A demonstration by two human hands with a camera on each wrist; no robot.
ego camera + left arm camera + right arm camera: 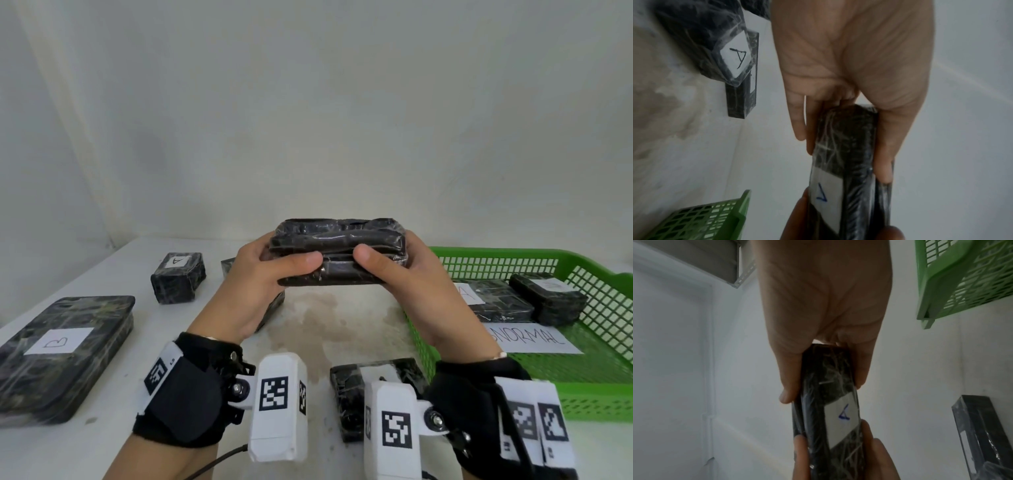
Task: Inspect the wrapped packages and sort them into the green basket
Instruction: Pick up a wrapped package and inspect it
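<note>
White wall and a stained white counter (342, 318) frame a sorting job partway done. At far left lies a large flat package (65, 356) labelled B, and behind it a small block (178, 277) labelled A; both wait outside the basket. Another wrapped package (274, 301) sits mostly hidden behind the left wrist. At centre, lifted clear of the counter, is the package under inspection (337, 251), a dark bundle in clear film, held edge-on to the head camera. The left hand (260, 277) clamps its left end, thumb across the near face and fingers behind; the right hand (411, 274) grips the right end the same way. Both wrist views show a white label with a blue mark, seemingly an A, on the side turned away from the viewer. Near the front edge, between the wrists, one more package (346, 407) lies partly covered by the wrist cameras. At right stands the green basket (599, 387), holding a flat package (496, 299) labelled A, a smaller block (548, 298) whose label is unreadable, and a paper sheet (534, 339) reading what looks like ABNORMAL. By this count two packages appear sorted, one is being checked, and at least four remain on the counter, so less than half the work looks finished
</note>
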